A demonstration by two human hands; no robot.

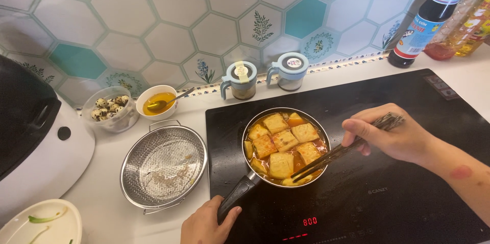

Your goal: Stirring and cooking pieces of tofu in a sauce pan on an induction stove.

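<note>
Left hand (206, 223) cut off at six o'clock edge, pan handle (239, 193) partly hidden in its grip, white plate (43, 226) clipped at seven o'clock, dark sauce bottle (429, 19) and oil bottle (469, 24) tops cropped at one o'clock, white cooker (35, 137) cut at nine o'clock.

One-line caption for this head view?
Left hand grips the pan handle while right hand reaches chopsticks into tofu pieces in orange sauce.

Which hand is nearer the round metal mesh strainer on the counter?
Left. The left hand grips the black pan handle just right of the round metal mesh strainer; the right hand, holding dark chopsticks, is beyond the pan.
</note>
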